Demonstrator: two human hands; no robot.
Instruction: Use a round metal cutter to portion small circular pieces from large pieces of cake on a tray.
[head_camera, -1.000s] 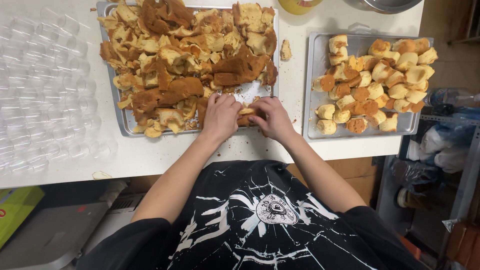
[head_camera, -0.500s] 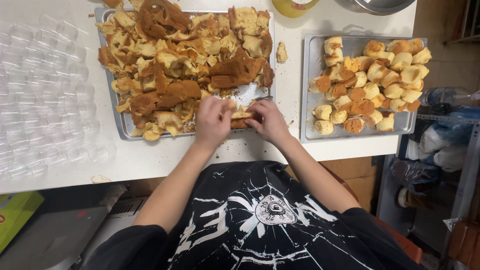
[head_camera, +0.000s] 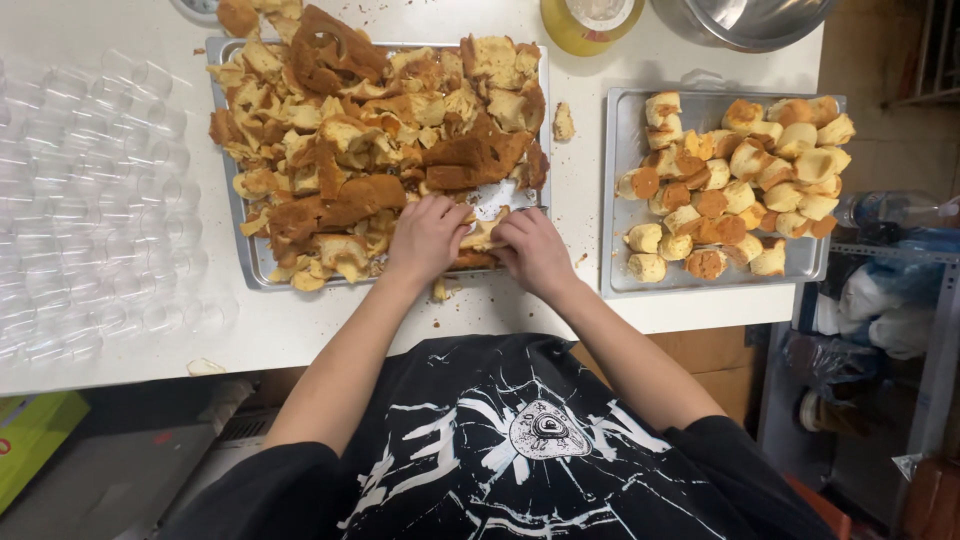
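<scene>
A metal tray (head_camera: 226, 160) on the white table holds a heap of torn sponge-cake scraps (head_camera: 370, 140), brown crust and yellow crumb. At its near right corner my left hand (head_camera: 426, 236) and my right hand (head_camera: 532, 252) both grip one piece of cake (head_camera: 482, 238) between them, fingers curled on it. A second metal tray (head_camera: 615, 160) to the right holds several small round cut cake pieces (head_camera: 740, 180).
Rows of clear plastic cups (head_camera: 90, 200) cover the table's left part. A yellow container (head_camera: 590, 22) and a steel bowl (head_camera: 750, 18) stand at the far edge. One loose cake bit (head_camera: 563, 122) lies between the trays. Bags and a bottle sit on shelves at right.
Both hands stay on the cake piece at the tray's near corner, shifting only slightly. The view has tilted a little.
</scene>
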